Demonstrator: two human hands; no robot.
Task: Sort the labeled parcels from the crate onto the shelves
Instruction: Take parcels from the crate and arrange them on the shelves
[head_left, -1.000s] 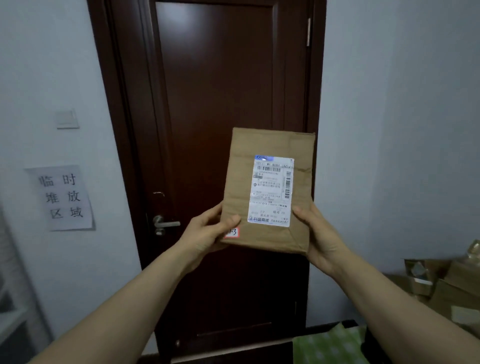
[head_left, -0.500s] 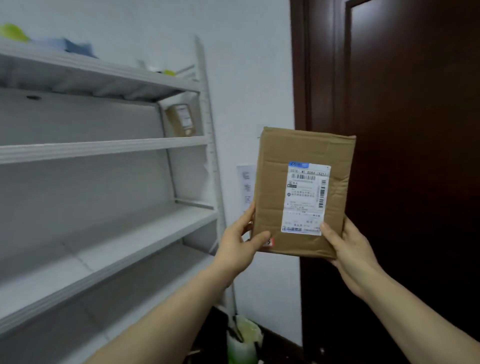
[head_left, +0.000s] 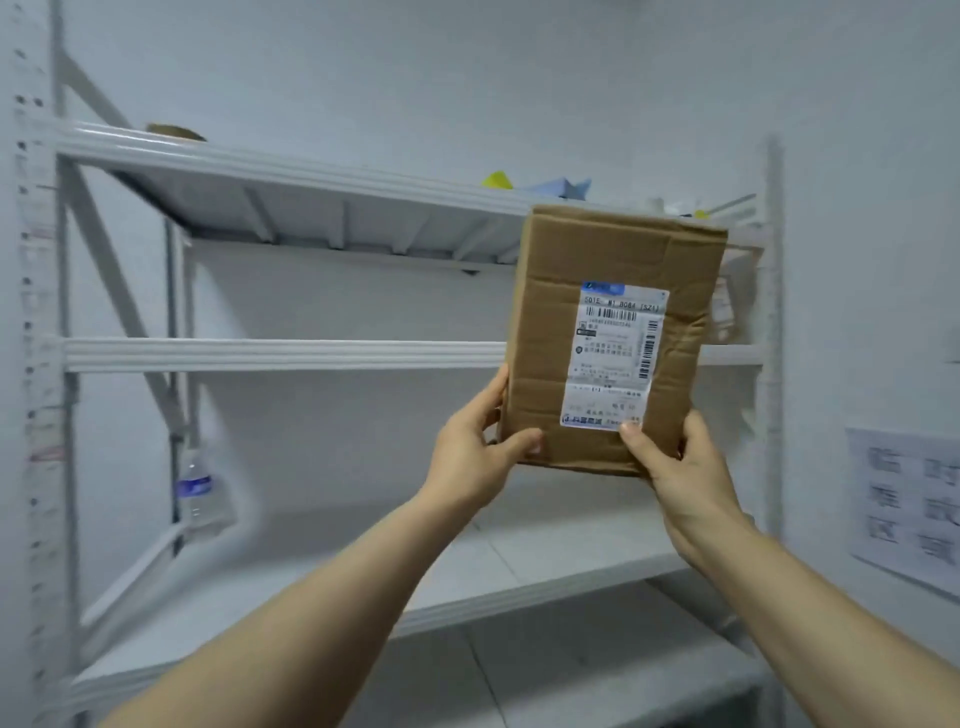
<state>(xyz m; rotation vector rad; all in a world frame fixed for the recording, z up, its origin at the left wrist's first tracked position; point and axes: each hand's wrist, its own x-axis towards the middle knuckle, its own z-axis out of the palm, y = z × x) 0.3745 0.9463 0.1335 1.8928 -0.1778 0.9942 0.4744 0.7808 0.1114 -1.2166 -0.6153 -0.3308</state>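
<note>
I hold the flat brown cardboard parcel (head_left: 613, 338) upright before the white metal shelves (head_left: 280, 354); my left hand (head_left: 475, 457) and right hand (head_left: 680, 478) both grasp its lower corners. Carrying step, I think (label facing me); next I must choose the right shelf.

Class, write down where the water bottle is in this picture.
In the head view, the water bottle stands far left, in the back corner of the lower shelf, beside a rear upright, well left of the parcel.
</note>
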